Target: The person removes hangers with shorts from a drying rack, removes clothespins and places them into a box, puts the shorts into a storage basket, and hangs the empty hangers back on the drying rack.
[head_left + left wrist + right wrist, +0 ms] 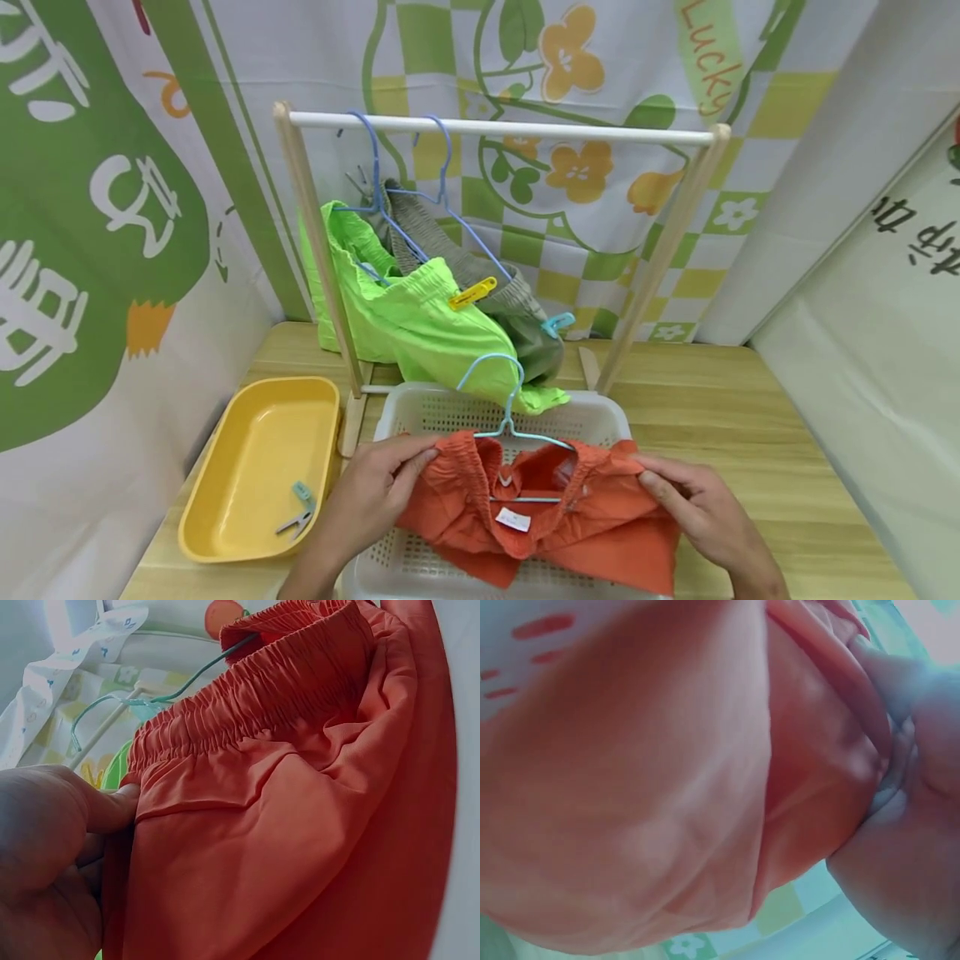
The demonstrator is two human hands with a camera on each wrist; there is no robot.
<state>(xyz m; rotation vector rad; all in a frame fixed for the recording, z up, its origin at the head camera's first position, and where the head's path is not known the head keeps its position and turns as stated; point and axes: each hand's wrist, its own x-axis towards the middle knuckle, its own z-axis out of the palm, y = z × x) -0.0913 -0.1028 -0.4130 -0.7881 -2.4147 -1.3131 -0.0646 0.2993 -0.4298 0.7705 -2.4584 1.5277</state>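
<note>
A pair of orange-red shorts with a gathered elastic waistband is stretched between both hands above a white basket. My left hand pinches one side at the waistband, thumb in front; the left wrist view shows this thumb up close. On the opposite side my right hand pinches the fabric between thumb and fingers, seen at the edge of the right wrist view. A light blue hanger sits inside the waist opening, its hook upright. The white label shows at the waist.
Behind the basket stands a rack with a white rail. Bright green shorts with a yellow clothespin and a grey-green garment with a blue clothespin hang there. At left, a yellow tray holds clothespins.
</note>
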